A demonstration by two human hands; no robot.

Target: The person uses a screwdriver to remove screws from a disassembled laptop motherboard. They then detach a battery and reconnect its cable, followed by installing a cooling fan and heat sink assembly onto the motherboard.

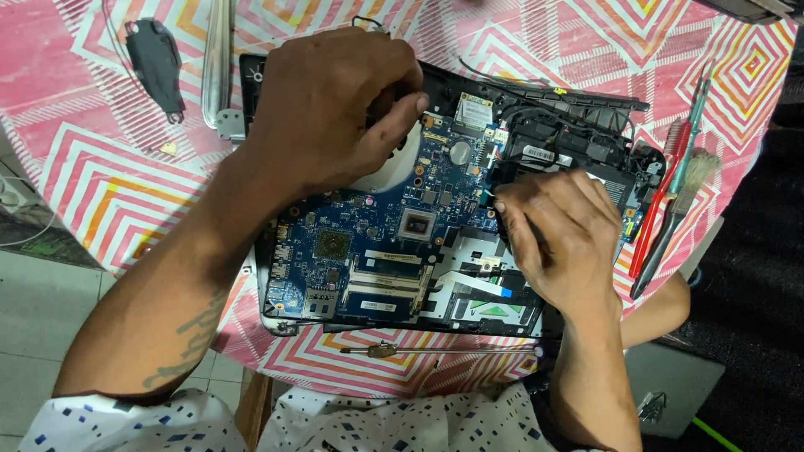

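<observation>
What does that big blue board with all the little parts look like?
The blue circuit board lies flat inside an opened black laptop shell on the pink patterned tablecloth. It carries square chips, silver slots and tiny parts. The left hand covers its top, over a pale round part; the right hand presses at its right edge.

A single head-worn camera is looking steeply down, almost straight from above, at a round table covered with a pink, white and orange zigzag-patterned cloth (100,192). It is sitting close, so the opened black laptop base with its blue circuit board (377,251) is filling the middle of the picture, while the person's left hand (331,117) and right hand (561,238) are reaching in from the lower edge. The view is facing away from the wearer's body, whose white speckled shirt (352,423) is showing along the bottom. Grey floor tiles (25,335) are appearing at lower left.
</observation>
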